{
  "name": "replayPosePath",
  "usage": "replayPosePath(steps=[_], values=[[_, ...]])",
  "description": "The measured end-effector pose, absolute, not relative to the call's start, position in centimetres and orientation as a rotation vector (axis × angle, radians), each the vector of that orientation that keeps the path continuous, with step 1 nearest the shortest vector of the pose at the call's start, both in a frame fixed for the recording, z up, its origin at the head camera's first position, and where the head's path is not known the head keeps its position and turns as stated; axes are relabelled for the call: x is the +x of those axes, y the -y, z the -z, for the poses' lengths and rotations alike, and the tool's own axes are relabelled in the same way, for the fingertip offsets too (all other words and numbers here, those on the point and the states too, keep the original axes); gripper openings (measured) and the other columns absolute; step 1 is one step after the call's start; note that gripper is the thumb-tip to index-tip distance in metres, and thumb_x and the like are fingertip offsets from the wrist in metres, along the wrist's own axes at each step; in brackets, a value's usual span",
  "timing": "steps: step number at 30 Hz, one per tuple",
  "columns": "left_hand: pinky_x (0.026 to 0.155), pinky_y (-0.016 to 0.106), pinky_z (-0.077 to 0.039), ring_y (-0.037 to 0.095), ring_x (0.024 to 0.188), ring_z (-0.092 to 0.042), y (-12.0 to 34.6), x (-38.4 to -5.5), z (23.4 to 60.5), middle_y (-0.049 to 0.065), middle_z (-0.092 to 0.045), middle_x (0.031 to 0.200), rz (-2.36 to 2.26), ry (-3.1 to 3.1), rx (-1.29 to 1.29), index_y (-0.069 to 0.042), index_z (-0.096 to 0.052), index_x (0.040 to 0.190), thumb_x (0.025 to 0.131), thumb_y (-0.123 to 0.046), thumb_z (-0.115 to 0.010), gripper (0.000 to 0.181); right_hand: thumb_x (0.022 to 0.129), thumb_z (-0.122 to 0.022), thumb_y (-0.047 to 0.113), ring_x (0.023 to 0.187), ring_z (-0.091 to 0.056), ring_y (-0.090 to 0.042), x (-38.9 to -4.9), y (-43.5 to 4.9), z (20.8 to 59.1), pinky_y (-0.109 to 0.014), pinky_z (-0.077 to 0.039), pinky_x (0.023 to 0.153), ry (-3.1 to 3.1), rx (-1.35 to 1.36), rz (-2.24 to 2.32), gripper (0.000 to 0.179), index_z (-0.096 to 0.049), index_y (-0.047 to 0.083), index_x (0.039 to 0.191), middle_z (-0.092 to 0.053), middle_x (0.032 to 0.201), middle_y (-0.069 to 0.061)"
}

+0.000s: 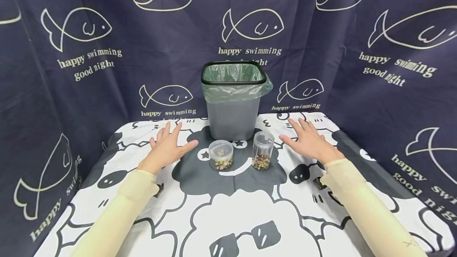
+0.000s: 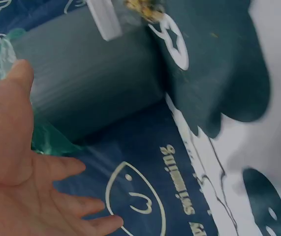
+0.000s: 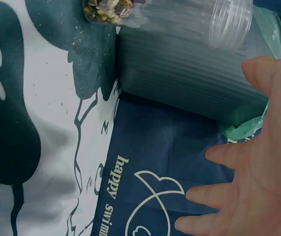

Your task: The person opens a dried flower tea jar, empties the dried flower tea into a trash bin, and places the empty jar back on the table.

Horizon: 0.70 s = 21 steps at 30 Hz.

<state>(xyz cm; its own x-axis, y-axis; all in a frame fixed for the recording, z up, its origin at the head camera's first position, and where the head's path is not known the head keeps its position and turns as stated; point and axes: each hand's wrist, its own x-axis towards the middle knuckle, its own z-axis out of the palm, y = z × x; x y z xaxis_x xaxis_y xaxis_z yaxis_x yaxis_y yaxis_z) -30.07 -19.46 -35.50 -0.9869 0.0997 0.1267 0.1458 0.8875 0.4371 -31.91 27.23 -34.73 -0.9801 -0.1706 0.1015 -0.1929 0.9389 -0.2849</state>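
A: From the head view, how do the jars sit relative to the hands?

B: The squat jar (image 1: 221, 156) lies to the right of the left grip (image 1: 166, 150), near its thumb but apart. The tall jar (image 1: 263, 151) lies to the left of the right grip (image 1: 310, 142), just beside that thumb. So each hand has one jar nearer to it.

A: Long axes?

B: The tall one stands upright on the table (image 1: 246, 229); the squat one is upright too, with no marked long axis. Both have dried bits in the bottom.

A: Anything in the way?

B: The bin (image 1: 233, 120), with its green liner (image 1: 232, 92), stands behind both jars, not between jar and hand. Patterned cloth (image 1: 171, 50) hangs behind it.

A: And the left wrist view?

B: That hand is released, its fingers spread and holding nothing. The bin fills much of the upper left; at the top edge a pale, blurred piece is too cut off for me to name.

A: Right wrist?

B: Released as well, palm bare, fingers apart. The tall jar crosses the top of that picture, beyond the thumb and not touching it, with the bin's ribbed side behind.
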Motion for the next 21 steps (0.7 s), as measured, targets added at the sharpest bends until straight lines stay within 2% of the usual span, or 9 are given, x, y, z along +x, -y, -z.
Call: replayPosePath(steps=[5,8,12,15,18,21], values=[[0.114,0.075,-0.010,0.048,0.153,-0.014,17.5,-29.5,34.6,0.023,-0.011,0.170,0.734,2.855,-0.220,-0.019,-0.027,0.164,0.087,-0.082,-0.052,0.103,0.098,-0.038,0.075,0.152,-0.007,-0.058,-31.7,-27.1,34.4,-0.084,-0.016,0.106,2.969,0.342,-0.467,0.093,-0.021,0.014,0.165,-0.014,0.167,-0.031],[0.113,0.071,-0.018,0.048,0.149,-0.025,15.7,-28.6,33.9,0.021,-0.026,0.166,0.793,2.767,-0.259,-0.016,-0.037,0.160,0.089,-0.076,-0.057,0.095,0.099,-0.040,0.072,0.152,-0.010,-0.056,-31.6,-26.9,34.5,-0.078,-0.017,0.113,2.937,0.398,-0.485,0.091,-0.022,0.012,0.165,-0.018,0.165,-0.033],[0.114,0.060,-0.032,0.042,0.139,-0.043,12.6,-27.0,32.9,0.019,-0.049,0.150,0.955,2.637,-0.350,-0.009,-0.052,0.149,0.094,-0.059,-0.065,0.076,0.101,-0.043,0.067,0.151,-0.018,-0.054,-31.2,-26.3,34.4,-0.070,-0.017,0.118,2.889,0.467,-0.506,0.086,-0.025,0.010,0.164,-0.023,0.163,-0.033],[0.105,0.049,-0.046,0.032,0.124,-0.059,10.2,-25.7,32.5,0.013,-0.062,0.136,1.133,2.580,-0.415,-0.007,-0.061,0.138,0.095,-0.047,-0.070,0.059,0.102,-0.045,0.062,0.150,-0.024,-0.052,-30.7,-25.7,34.0,-0.068,-0.020,0.119,2.846,0.513,-0.520,0.082,-0.029,0.010,0.163,-0.029,0.162,-0.032],[0.094,0.043,-0.053,0.025,0.111,-0.067,7.8,-24.8,32.9,0.009,-0.067,0.127,1.285,2.584,-0.467,-0.007,-0.060,0.136,0.093,-0.042,-0.071,0.056,0.103,-0.048,0.058,0.148,-0.029,-0.051,-30.3,-24.9,33.3,-0.066,-0.022,0.118,2.805,0.559,-0.536,0.078,-0.033,0.008,0.161,-0.035,0.160,-0.029],[0.096,0.043,-0.054,0.026,0.115,-0.066,5.8,-24.3,33.9,0.012,-0.066,0.130,1.365,2.627,-0.506,-0.003,-0.052,0.143,0.093,-0.043,-0.070,0.066,0.103,-0.049,0.056,0.147,-0.033,-0.049,-30.1,-24.3,32.7,-0.064,-0.025,0.118,2.781,0.592,-0.535,0.077,-0.035,0.006,0.160,-0.038,0.159,-0.028]])
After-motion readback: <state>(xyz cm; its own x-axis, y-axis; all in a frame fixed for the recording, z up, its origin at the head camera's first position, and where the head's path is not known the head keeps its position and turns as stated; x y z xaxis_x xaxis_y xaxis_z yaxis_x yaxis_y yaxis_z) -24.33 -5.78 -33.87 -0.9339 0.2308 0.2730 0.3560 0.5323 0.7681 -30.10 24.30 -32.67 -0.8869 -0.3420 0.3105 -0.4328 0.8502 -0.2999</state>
